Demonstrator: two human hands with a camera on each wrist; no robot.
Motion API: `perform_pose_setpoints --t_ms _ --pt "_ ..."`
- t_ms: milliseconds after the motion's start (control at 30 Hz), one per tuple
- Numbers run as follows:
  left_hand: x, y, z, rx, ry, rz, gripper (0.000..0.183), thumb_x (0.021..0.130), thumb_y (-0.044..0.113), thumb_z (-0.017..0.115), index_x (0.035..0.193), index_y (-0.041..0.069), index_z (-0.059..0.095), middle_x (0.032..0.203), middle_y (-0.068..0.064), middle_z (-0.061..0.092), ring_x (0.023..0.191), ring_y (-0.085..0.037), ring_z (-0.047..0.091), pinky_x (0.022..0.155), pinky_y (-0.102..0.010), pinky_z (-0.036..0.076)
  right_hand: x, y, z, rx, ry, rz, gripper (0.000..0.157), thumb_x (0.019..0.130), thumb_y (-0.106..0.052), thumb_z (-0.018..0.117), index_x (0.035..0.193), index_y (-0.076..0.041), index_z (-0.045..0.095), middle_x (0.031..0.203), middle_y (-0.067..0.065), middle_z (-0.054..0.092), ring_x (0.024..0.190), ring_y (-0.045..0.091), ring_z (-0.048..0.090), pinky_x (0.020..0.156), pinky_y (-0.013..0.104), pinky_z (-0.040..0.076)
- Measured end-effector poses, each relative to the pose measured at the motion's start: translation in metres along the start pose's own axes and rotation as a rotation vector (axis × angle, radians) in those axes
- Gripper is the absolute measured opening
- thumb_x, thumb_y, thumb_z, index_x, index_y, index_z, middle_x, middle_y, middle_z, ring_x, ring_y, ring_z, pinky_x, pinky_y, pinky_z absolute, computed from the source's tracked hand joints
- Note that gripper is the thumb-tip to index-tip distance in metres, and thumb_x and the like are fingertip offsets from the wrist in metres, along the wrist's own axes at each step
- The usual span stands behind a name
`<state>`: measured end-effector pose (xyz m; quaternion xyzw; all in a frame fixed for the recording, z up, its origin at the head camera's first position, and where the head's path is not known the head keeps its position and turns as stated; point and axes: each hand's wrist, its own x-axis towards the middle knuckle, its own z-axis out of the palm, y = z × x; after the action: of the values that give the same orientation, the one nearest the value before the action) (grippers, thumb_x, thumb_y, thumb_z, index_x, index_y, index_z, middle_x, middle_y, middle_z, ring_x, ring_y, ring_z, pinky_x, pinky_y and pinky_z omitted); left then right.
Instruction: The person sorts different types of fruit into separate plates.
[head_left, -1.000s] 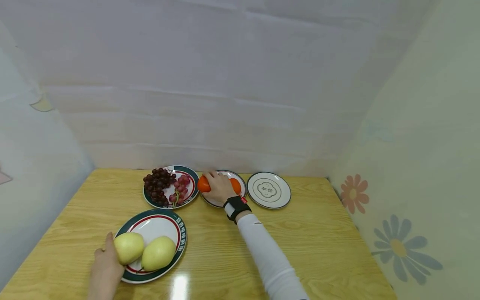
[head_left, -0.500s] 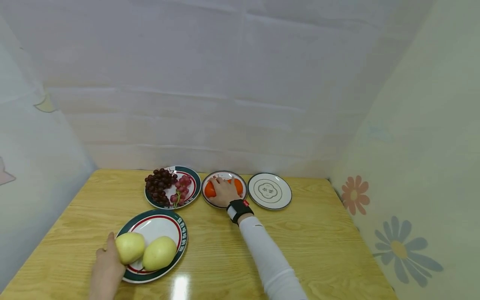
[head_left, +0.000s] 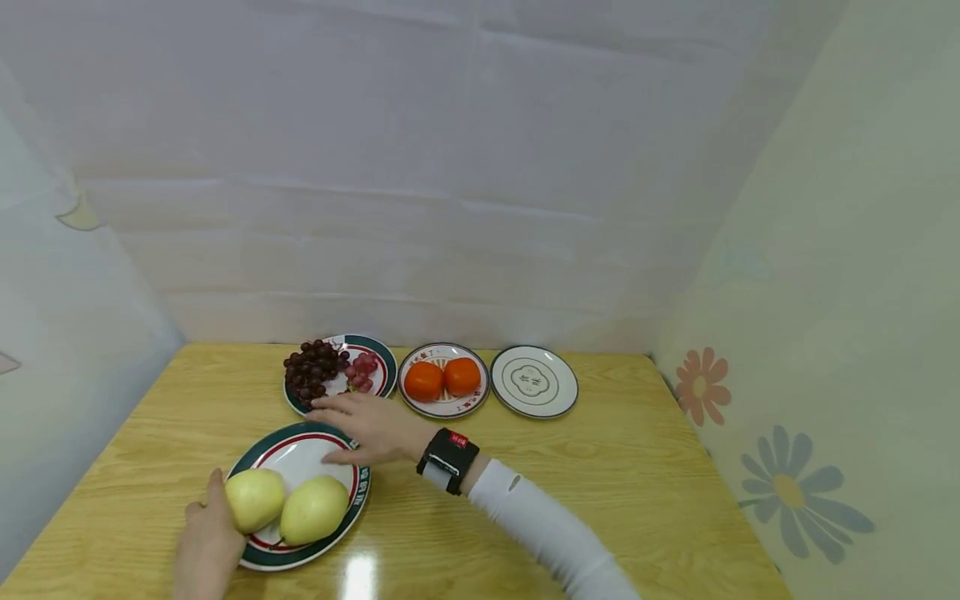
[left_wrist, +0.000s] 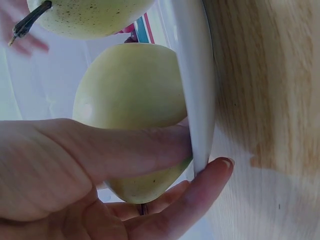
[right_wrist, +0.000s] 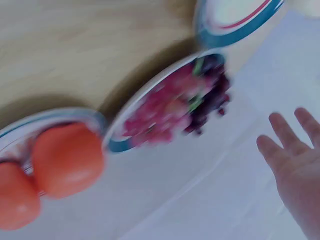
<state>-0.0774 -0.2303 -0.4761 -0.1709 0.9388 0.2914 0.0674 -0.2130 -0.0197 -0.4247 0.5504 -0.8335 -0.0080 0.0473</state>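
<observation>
At the front left, my left hand (head_left: 208, 537) grips the edge of a green-rimmed plate (head_left: 296, 458). In the left wrist view its thumb lies over the white rim (left_wrist: 194, 85) and a finger sits beneath. Two yellow-green pears rest on this plate: the left pear (head_left: 256, 500) beside my left hand, and the right pear (head_left: 314, 510). My right hand (head_left: 378, 429) hovers over the plate's far edge, fingers spread and holding nothing. In the right wrist view those fingers (right_wrist: 285, 130) are extended. Two orange-red round fruits (head_left: 424, 382) lie on a small plate (head_left: 444, 408) behind it.
Dark grapes (head_left: 311, 371) and red grapes (head_left: 362, 372) lie on a green-rimmed plate (head_left: 386, 362) at the back left. A white plate (head_left: 534, 382) with a printed emblem stands at the back right. A pale cloth (head_left: 450, 208) hangs behind the wooden table (head_left: 600, 467).
My right hand has placed an orange-red fruit beside the other on the small plate, let go, and moved left and nearer to the pear plate. My left hand stays put.
</observation>
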Motion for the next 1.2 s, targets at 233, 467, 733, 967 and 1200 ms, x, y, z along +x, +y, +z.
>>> perform_pose_setpoints --t_ms 233,467,733,967,1200 --pt "0.003 -0.001 0.003 0.011 0.021 0.022 0.085 0.074 -0.003 0.061 0.138 -0.015 0.006 0.101 -0.048 0.034 0.077 -0.056 0.051 0.067 -0.062 0.045 0.003 -0.054 0.013 -0.033 -0.163 -0.197 0.077 0.079 -0.069 0.048 0.143 -0.032 0.027 0.147 -0.007 0.031 0.131 0.003 0.03 0.111 0.021 0.028" --pt "0.001 -0.002 0.005 0.005 0.043 0.033 0.085 0.073 -0.002 0.061 0.137 -0.015 0.008 0.1 -0.047 0.035 0.074 -0.055 0.052 0.063 -0.06 0.045 0.005 -0.067 0.025 -0.032 -0.256 -0.2 0.076 0.077 -0.065 0.055 0.142 -0.038 0.026 0.147 -0.009 0.027 0.124 0.003 0.035 0.107 0.021 0.033" --pt "-0.002 -0.001 0.005 -0.006 0.056 0.049 0.087 0.071 -0.003 0.063 0.137 -0.016 0.007 0.1 -0.048 0.034 0.075 -0.057 0.051 0.065 -0.061 0.044 0.004 -0.061 0.025 -0.045 -0.282 -0.184 0.075 0.073 -0.06 0.066 0.137 -0.037 0.036 0.135 -0.012 0.04 0.112 0.001 0.041 0.094 0.016 0.041" --pt "-0.003 0.0 0.004 -0.027 0.06 0.023 0.088 0.073 -0.001 0.063 0.139 -0.014 0.006 0.102 -0.047 0.033 0.078 -0.059 0.05 0.069 -0.063 0.044 -0.001 -0.037 0.015 0.042 -0.195 -0.158 0.065 0.074 -0.047 0.071 0.13 -0.027 0.047 0.129 -0.007 0.048 0.107 0.005 0.046 0.089 0.014 0.04" --pt "-0.004 -0.001 0.005 -0.038 0.093 0.027 0.089 0.072 -0.001 0.063 0.139 -0.012 0.007 0.102 -0.047 0.034 0.073 -0.058 0.05 0.066 -0.062 0.044 -0.041 0.029 -0.011 0.044 0.077 0.081 0.065 0.069 -0.044 0.076 0.125 -0.023 0.051 0.125 -0.002 0.053 0.11 0.013 0.051 0.09 0.025 0.048"
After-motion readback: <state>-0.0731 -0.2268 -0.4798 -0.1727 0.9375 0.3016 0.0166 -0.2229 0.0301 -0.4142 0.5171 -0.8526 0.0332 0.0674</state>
